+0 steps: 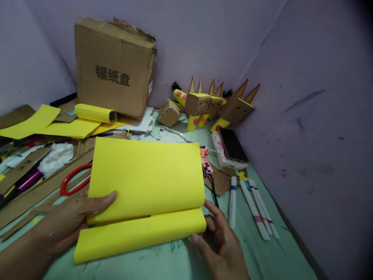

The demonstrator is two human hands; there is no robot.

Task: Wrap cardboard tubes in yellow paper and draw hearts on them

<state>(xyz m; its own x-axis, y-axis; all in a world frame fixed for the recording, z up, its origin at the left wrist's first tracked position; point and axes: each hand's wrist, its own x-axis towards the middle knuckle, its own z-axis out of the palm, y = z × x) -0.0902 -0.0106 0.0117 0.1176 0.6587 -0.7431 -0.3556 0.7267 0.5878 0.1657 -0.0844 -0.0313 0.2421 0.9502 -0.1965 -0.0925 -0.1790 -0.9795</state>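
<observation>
Yellow sheet (147, 177), matte and plain, near edge rolled into a flattened tube, rest lying back as a smooth broad panel. Held just above the pale green table (163, 264), in front of the cardboard box (113, 70). Left hand (71, 214): clamped on sheet's left side, thumb flat on the panel. Right hand (220, 243): fingers and thumb closed around the rolled part's right end. Red scissor handle (76, 179) just beside the sheet, left. White markers (255, 212) lie to the right.
</observation>
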